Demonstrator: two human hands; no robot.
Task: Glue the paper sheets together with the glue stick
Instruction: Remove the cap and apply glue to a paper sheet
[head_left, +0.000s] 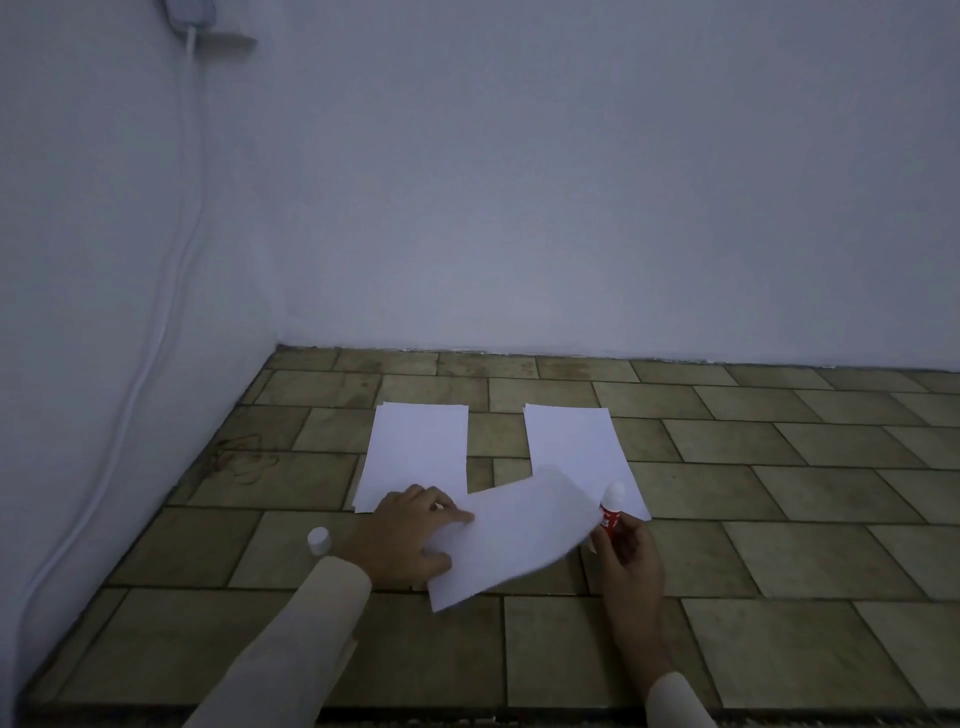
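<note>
I see the glue stick (610, 512) in the right hand (628, 556), whose grip pinches the red body between the thumb and the fingertips. The stick stands almost upright, long axis only a little tilted, the white uncapped tip pointing up and away from me. The red label has white writing, too small for me to read.

The left hand (410, 535) lies on the left end of a loose sheet (519, 540), fingers fairly straight and resting flat on the paper. This sheet lies diagonally on the tiled floor (779, 571), long axis from near-left to far-right, and its far corner overlaps the right pile of paper (571, 441). The left pile of paper (415, 452) lies just beside it. A white cap (318, 541) stands left of the left wrist.
</note>
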